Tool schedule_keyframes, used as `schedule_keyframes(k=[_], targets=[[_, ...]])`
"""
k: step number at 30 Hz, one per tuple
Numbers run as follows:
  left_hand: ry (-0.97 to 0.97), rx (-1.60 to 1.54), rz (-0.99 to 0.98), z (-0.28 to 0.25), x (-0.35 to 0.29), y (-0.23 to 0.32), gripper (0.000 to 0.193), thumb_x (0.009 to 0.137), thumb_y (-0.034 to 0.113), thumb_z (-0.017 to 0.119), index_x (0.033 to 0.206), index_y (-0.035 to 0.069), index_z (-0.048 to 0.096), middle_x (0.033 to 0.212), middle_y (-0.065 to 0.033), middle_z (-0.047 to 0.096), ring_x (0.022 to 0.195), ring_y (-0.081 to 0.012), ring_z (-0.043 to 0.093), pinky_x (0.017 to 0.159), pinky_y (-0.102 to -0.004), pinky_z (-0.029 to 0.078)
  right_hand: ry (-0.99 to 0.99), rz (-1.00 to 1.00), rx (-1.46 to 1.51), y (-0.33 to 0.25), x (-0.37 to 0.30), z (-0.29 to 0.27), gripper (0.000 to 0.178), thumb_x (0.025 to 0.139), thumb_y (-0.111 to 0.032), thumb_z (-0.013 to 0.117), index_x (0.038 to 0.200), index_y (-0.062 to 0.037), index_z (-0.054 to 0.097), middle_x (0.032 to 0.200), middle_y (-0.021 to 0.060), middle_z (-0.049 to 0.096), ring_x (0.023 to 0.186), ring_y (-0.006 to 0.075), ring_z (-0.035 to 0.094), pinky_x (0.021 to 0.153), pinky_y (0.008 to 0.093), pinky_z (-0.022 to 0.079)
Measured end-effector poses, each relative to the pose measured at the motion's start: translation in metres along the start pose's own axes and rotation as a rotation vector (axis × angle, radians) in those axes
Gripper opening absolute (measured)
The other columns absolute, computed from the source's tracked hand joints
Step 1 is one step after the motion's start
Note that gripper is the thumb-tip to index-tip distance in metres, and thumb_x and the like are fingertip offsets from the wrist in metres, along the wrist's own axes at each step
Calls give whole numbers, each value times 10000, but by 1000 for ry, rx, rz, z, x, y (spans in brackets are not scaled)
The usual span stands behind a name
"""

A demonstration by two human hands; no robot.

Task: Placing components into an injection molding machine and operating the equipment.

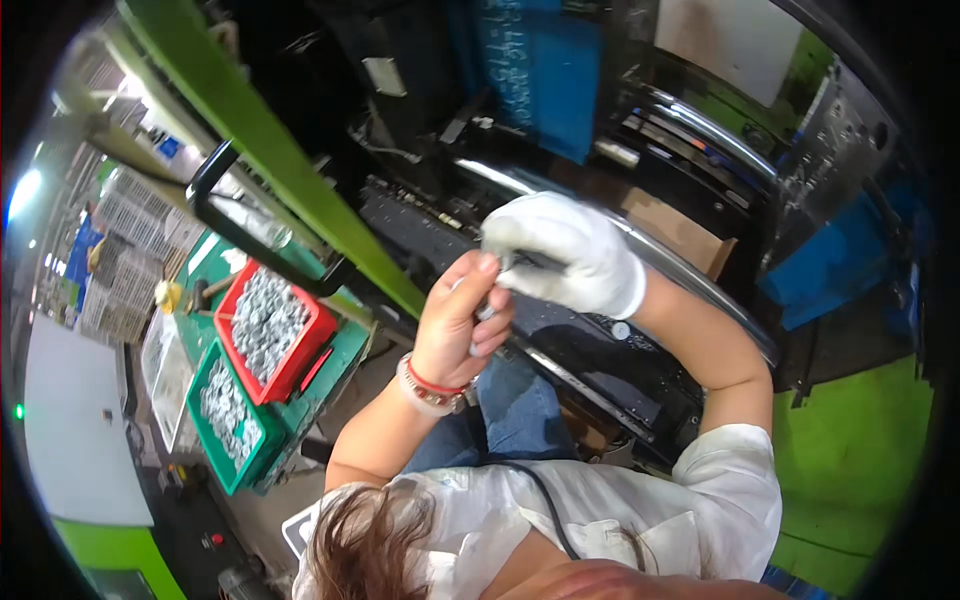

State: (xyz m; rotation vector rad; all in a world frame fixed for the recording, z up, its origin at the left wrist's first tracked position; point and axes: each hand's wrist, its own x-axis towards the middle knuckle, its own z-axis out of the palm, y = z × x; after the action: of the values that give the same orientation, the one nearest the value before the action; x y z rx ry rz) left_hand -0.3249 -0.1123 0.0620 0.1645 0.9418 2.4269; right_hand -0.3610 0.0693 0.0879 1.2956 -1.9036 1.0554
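My bare left hand [462, 318], with a red band and bracelets at the wrist, is closed in front of my body. Small pale grey parts [485, 312] show between its curled fingers; their exact shape is too small to tell. My right hand [570, 252], in a white glove, meets the left one at the fingertips. Its thumb and fingers are pinched together around a dark gap, and what they hold, if anything, is hidden.
On a green table at the left stand a red bin [322, 335] and a green bin [262, 440], both full of small grey pieces. A green machine frame with a black door handle [215, 170] rises beside them. Ahead lies an open machine with shiny metal bars [500, 178] and a cardboard piece [675, 232].
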Motion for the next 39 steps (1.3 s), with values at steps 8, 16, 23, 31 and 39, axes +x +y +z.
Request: schedule_keyframes(k=[8,16,23,31,39], targets=[[61,451,44,-37,-24,-16,381,991,340,399,1219,40,457,679,-37,498,391,-53,342,336,-175,276,435,382,-210,62,-7,-40,333,817,-154,692,1116,-31,610,1002,79,630,915,166,598,825,304,486],[556,850,-203,-231,-64,-69,310,978,354,426,1016,75,557,619,-12,537,378,-62,374,329,-198,267,773,727,91,248,-62,-143,402,808,-154,694,1146,24,569,1048,114,644,990,170,607,847,281,494],[692,613,-167,-285,-87,-85,327,976,371,429,986,58,523,613,-37,544,348,-89,353,304,-213,236,769,712,334,259,-53,-139,350,815,-98,682,1120,36,574,1053,127,640,930,176,631,827,280,514],[692,584,-199,-287,-85,-78,334,972,388,433,948,69,528,608,-44,549,340,-91,348,301,-213,229,680,799,193,251,-46,-145,414,825,-131,682,1174,47,548,1110,126,615,993,185,610,887,284,487],[687,590,-207,-286,-81,-79,332,967,387,444,937,68,530,596,-49,547,338,-92,353,304,-215,235,644,748,-134,276,-44,-147,466,807,-150,697,1190,67,542,1115,137,626,945,183,630,843,288,502]])
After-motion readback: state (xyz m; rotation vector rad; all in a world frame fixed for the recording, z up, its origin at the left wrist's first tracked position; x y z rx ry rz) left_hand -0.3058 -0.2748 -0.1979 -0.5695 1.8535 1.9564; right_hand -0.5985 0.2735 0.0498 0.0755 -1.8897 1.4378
